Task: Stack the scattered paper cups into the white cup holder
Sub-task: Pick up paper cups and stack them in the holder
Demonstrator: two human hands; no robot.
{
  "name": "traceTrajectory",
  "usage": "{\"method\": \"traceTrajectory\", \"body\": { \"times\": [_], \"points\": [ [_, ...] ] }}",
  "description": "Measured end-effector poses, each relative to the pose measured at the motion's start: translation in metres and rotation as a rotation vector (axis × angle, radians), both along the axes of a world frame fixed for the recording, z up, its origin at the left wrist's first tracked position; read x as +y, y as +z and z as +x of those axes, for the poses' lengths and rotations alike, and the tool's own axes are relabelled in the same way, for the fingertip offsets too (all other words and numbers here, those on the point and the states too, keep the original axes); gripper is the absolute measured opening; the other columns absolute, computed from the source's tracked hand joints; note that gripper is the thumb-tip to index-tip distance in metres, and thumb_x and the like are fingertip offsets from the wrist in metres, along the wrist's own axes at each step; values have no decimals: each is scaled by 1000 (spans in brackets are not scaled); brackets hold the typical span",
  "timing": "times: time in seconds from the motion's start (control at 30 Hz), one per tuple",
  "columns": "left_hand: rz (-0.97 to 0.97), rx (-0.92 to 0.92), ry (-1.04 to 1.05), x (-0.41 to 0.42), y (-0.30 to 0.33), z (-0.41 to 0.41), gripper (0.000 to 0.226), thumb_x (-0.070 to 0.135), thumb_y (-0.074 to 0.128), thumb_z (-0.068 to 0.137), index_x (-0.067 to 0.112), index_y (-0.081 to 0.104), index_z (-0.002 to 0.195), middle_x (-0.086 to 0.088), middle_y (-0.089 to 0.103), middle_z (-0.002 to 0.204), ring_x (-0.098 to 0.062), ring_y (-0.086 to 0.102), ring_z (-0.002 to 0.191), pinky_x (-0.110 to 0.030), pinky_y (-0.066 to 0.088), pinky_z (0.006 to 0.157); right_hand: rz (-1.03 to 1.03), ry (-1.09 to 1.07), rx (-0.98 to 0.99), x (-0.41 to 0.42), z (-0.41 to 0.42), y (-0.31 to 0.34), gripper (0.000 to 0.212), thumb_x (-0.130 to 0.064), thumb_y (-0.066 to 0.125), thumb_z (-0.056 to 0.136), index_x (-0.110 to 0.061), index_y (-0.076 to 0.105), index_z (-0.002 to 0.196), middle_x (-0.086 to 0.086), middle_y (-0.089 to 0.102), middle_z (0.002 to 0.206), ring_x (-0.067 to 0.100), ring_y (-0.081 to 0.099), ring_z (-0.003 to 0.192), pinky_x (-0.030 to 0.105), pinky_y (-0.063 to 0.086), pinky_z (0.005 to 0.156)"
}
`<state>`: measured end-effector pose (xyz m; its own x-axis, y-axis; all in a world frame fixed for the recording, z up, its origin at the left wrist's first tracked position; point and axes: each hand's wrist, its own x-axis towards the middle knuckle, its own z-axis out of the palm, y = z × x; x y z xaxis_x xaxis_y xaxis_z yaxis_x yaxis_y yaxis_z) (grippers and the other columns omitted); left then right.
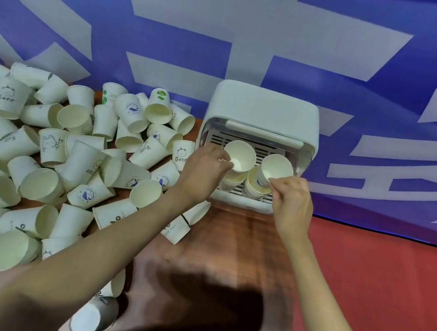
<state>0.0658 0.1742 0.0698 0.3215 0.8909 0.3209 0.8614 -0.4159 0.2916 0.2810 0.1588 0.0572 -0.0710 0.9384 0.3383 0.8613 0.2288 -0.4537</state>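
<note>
- Hands first: my left hand (207, 163) pinches the rim of a plain white paper cup (239, 156), and my right hand (291, 199) pinches the rim of a second white paper cup (276, 169).
- Both cups sit atop short stacks inside the boxy white plastic cup holder (263, 112).
- Left of the holder, the heap of scattered white paper cups (68, 157) covers the wooden table (227, 242).
- Risk, I judge: a tilted cup may jam on its stack's rim, or topple it.

Brown wood bench (225, 253) w/ big heap of paper cups (48, 154) on left, most on their sides. White cup holder (264, 109) sits at back, right of heap.
</note>
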Motion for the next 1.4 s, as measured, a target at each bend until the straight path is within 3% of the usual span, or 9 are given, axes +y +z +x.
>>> {"method": "traceTrajectory", "body": {
  "times": [0.27, 0.43, 0.53, 0.67, 0.8, 0.93, 1.07, 1.23, 1.4],
  "points": [
    [-141, 170, -55, -2, -35, 8, 9, 5, 77, 68, 5, 71, 75, -12, 70, 83, -33, 63, 79, -37, 55, 65, -180, 93, -176, 4, -2, -28, 13, 8, 67, 76, -4, 72, 79, 8, 63, 66, 29, 56, 79, 41, 51, 65],
    [-255, 184, -23, -13, -48, 9, 38, 23, 58, 90, 8, 58, 124, -15, 52, 136, -37, 44, 127, -50, 33, 107, -240, 110, -199, 7, -6, -33, 12, 8, 65, 77, -2, 72, 80, 10, 66, 69, 31, 57, 82, 43, 51, 70],
    [-235, 144, 14, -24, -44, 1, 50, 24, 56, 92, 12, 42, 139, -12, 37, 148, -34, 31, 137, -52, 24, 112, -201, 85, -128, 3, -11, -28, 8, 2, 67, 79, 0, 70, 86, 12, 68, 81, 33, 58, 88, 45, 51, 76],
    [-96, 11, 156, -48, -33, -28, 47, 18, 67, 84, 5, 53, 127, -18, 51, 135, -37, 48, 122, -49, 39, 102, -102, 87, 33, -18, -31, -16, 26, -10, 66, 86, -4, 66, 111, 9, 67, 104, 27, 57, 102, 41, 48, 91],
    [-103, 16, 297, -81, -41, -74, 45, 19, 64, 84, 4, 53, 125, -17, 53, 132, -36, 48, 119, -48, 39, 99, -328, 260, 63, -44, -64, -17, 40, -21, 55, 94, -12, 52, 133, 4, 55, 133, 21, 44, 127, 38, 32, 111],
    [-166, 121, 269, -110, -57, -108, 45, 18, 67, 81, 6, 54, 122, -15, 59, 123, -35, 54, 108, -47, 42, 93, -381, 496, -53, -68, -98, -34, 46, -20, 57, 91, -10, 49, 135, 5, 53, 134, 22, 45, 126, 42, 38, 106],
    [-173, 180, 238, -124, -69, -126, 31, 19, 59, 81, 8, 62, 109, -8, 68, 99, -32, 62, 90, -41, 35, 91, -446, 617, -158, -79, -126, -46, 59, -20, 57, 89, -11, 36, 144, 7, 39, 147, 22, 33, 137, 36, 25, 114],
    [-195, 219, 201, -125, -67, -130, 12, 12, 56, 76, 11, 67, 79, -5, 63, 67, -29, 60, 67, -38, 34, 89, -473, 601, -221, -80, -144, -51, 70, -18, 59, 88, -10, 23, 148, 8, 24, 155, 22, 21, 143, 31, 10, 118],
    [-171, 157, 225, -127, -58, -133, 15, 17, 55, 76, 11, 68, 78, -5, 64, 68, -29, 60, 68, -36, 34, 87, -517, 585, -250, -78, -151, -49, 71, -16, 57, 91, -10, 17, 150, 9, 17, 157, 22, 15, 145, 30, 6, 117]
  ]
}}
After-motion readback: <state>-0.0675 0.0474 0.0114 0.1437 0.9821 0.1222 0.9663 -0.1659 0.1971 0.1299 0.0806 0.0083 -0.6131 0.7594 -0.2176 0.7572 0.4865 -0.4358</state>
